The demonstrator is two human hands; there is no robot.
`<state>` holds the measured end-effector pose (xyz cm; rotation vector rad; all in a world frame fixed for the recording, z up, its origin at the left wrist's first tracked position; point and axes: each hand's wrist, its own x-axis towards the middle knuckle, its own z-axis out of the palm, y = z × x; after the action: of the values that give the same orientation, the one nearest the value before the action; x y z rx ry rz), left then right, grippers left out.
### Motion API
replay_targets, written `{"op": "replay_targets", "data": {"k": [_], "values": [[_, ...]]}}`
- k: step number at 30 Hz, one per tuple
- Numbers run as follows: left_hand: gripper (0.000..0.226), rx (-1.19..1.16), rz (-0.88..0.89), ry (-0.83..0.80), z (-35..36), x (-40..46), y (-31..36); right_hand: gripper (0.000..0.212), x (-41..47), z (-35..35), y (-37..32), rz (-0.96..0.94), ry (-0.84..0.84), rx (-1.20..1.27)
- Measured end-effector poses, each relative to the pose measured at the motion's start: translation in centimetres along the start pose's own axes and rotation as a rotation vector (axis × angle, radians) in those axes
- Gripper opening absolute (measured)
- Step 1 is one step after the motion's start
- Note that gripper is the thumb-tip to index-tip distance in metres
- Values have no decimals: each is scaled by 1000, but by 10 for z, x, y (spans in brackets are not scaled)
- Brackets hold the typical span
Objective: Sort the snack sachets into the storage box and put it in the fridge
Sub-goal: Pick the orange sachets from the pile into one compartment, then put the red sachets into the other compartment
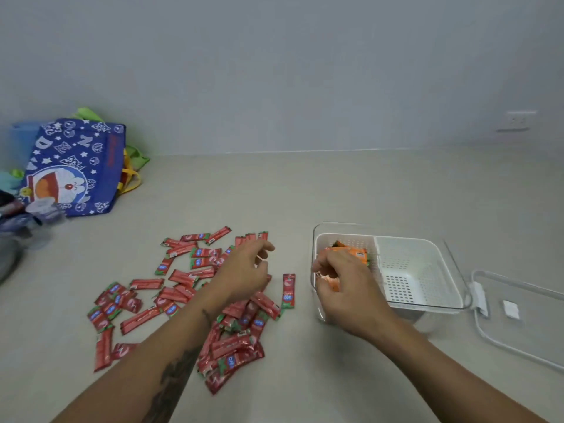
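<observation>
Several red snack sachets (180, 293) lie scattered on the pale counter in front of me. My left hand (244, 271) hovers over the pile with its fingers spread and nothing in them. To the right stands a clear storage box (427, 306) with a white perforated insert split into two compartments. Orange sachets (351, 250) lie in the left compartment. My right hand (343, 282) reaches over the box's left wall and is closed on orange sachets (331, 282). The right compartment holds nothing.
The box's clear lid (518, 319) lies flat on the counter right of the box. A blue cartoon tote bag (73, 169) and other clutter (18, 221) sit at the far left. A wall socket (515, 121) is on the wall at the right.
</observation>
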<state>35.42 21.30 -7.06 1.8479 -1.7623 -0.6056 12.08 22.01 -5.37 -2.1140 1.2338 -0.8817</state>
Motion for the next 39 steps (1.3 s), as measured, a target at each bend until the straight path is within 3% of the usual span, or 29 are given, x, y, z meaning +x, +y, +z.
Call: {"op": "replay_targets", "data": {"k": [3, 5, 9, 12, 17, 22, 25, 32, 35, 39], "values": [[30, -54, -195, -48, -18, -32, -54, 17, 7, 43, -35, -37, -212, 49], [29, -5, -261, -108, -20, -54, -86, 22, 11, 80, -36, 76, -439, 3], [46, 79, -322, -187, -13, -84, -133, 68, 12, 140, -22, 267, -684, -303], [71, 182, -358, -237, -8, -96, -145, 96, 10, 160, -22, 262, -766, -479], [86, 364, -174, -228, -4, -95, -148, 115, 21, 179, -26, 136, -829, -714], [102, 423, -96, -268, 8, -76, -154, 117, 38, 187, -19, 88, -858, -795], [91, 420, -72, -292, 8, -66, -160, 105, 38, 188, -13, 58, -798, -771], [63, 546, -26, -144, 7, -60, -176, 65, 22, 193, -5, 13, -566, -691], [52, 515, -33, -123, 4, -56, -183, 66, 21, 195, 0, 35, -532, -695], [45, 471, -39, -136, -3, -52, -190, 85, 29, 193, 0, 83, -602, -647]]}}
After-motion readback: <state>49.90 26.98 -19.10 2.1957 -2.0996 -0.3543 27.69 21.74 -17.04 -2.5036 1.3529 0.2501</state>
